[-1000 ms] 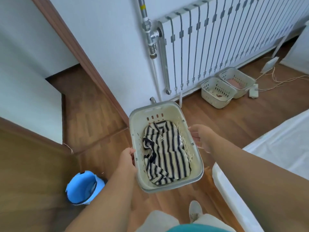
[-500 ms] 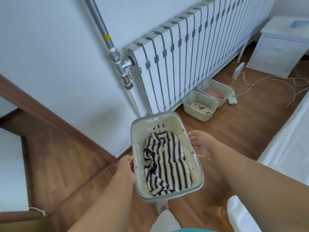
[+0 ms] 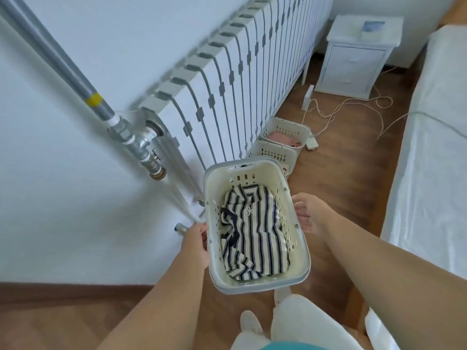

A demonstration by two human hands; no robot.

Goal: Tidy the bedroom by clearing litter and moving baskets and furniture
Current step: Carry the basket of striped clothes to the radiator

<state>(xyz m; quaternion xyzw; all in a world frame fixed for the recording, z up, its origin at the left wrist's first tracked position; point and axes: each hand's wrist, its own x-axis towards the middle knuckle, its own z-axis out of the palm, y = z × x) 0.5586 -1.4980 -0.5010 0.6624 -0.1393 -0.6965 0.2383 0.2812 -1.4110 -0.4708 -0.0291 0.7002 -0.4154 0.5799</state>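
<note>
head view: a person carries a cream basket (image 3: 255, 173) above the wooden floor (image 3: 353, 157), one hand on each long side. the left hand (image 3: 195, 245) curls its grip around the left rim, fingers over the edge. the right hand (image 3: 309, 212) lies against the right rim with its fingers hooked under the lip, grasping it. a striped shirt (image 3: 252, 233), navy on cream, lies crumpled inside the basket. just beyond the basket's far end, two more baskets (image 3: 278, 147) sit side by side on the floor against the foot of a white radiator (image 3: 240, 84); the farther one holds something pink. a grey pipe (image 3: 58, 59) with a yellow band runs down the wall to a valve at the radiator's near end. a white nightstand (image 3: 353, 59) stands in the far corner, with loose cords (image 3: 353, 104) trailing over the floor in front of it. a bed (image 3: 429, 147) under a white sheet fills the right side.
</note>
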